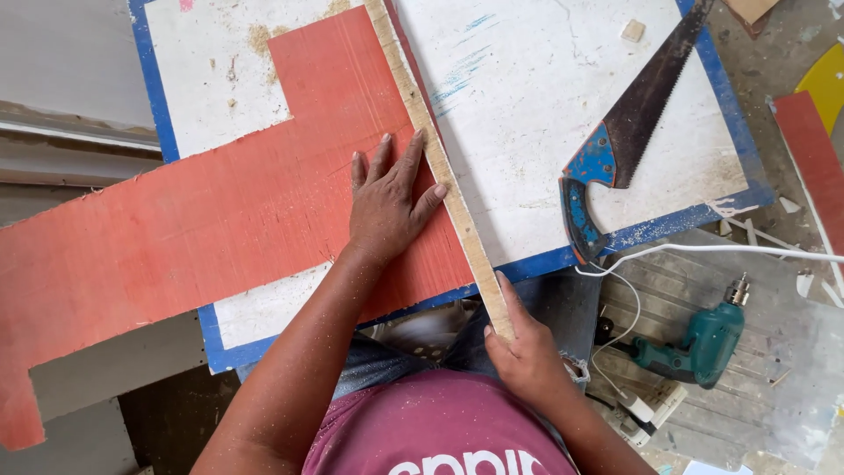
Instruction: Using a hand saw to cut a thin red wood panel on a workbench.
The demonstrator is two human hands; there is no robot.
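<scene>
A red plywood board (211, 211) with a stepped outline lies across a white worktop with a blue border (545, 132). My left hand (387, 198) presses flat on the board, fingers spread, its thumb against a thin light wooden strip (435, 158). The strip runs diagonally along the board's right edge. My right hand (527, 352) grips the strip's near end, just off the worktop's front edge.
A hand saw with a blue handle (615, 141) lies on the worktop's right part. Below it, a teal power drill (703, 347) and white cable (703, 251) rest on the floor beside a white power strip (646, 409). Red and yellow offcuts sit far right.
</scene>
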